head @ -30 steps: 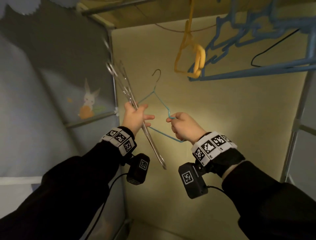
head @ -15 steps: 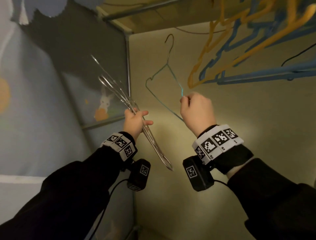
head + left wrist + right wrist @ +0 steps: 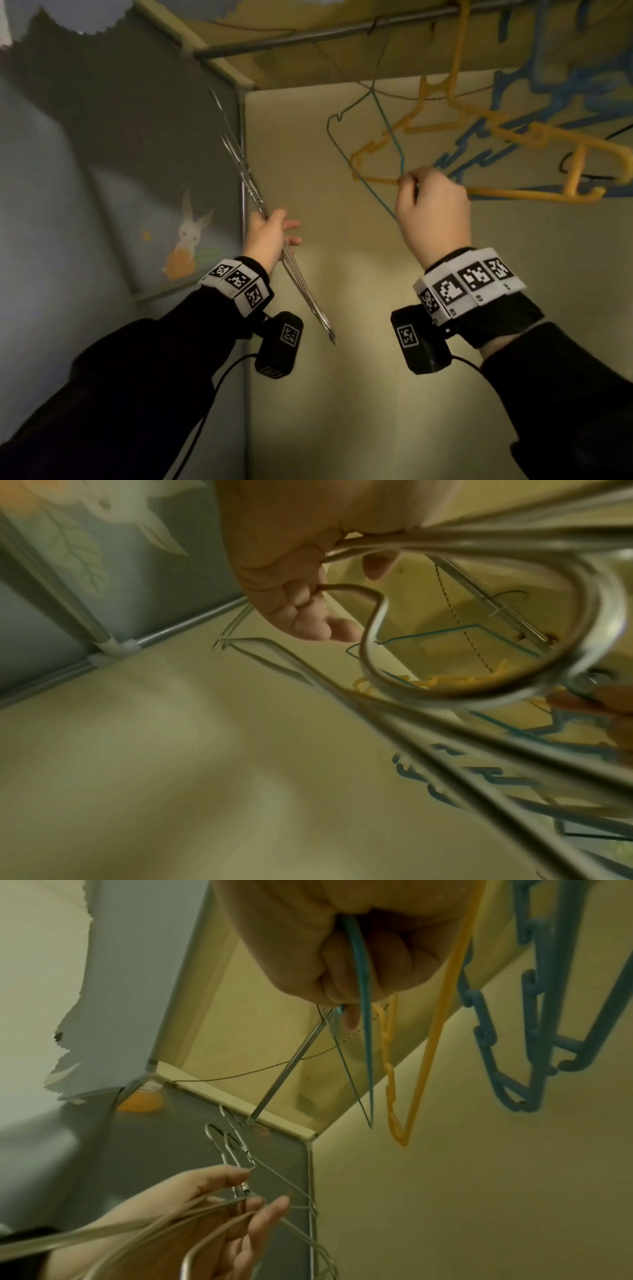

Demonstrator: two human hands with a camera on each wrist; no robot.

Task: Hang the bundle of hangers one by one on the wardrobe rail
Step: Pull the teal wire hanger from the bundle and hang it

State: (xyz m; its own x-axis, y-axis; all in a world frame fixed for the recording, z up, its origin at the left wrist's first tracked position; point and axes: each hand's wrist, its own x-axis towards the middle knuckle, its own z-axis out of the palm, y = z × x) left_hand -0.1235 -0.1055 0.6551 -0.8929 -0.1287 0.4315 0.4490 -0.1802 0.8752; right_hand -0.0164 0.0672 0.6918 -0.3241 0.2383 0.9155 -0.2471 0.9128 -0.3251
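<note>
My left hand (image 3: 269, 236) grips a bundle of silver wire hangers (image 3: 250, 186) held upright near the wardrobe's left corner; the same bundle of silver hangers (image 3: 236, 1153) shows in the right wrist view, and its hooks (image 3: 479, 653) loom close in the left wrist view. My right hand (image 3: 428, 205) pinches the lower corner of a thin teal wire hanger (image 3: 387, 126), seen also as the teal hanger (image 3: 359, 993). Its hook reaches up to the metal wardrobe rail (image 3: 308, 39); whether it rests on the rail I cannot tell.
A yellow plastic hanger (image 3: 479, 120) and blue plastic hangers (image 3: 534, 78) hang from the rail to the right, close behind my right hand. A black wire hanger (image 3: 589, 171) hangs further right. A vertical frame pole (image 3: 244, 171) stands in the left corner beside a rabbit-print fabric wall (image 3: 188, 236).
My right hand has lifted the teal hanger up and to the right, away from the bundle, bringing its hook up to the rail. The left hand keeps the silver bundle about where it was.
</note>
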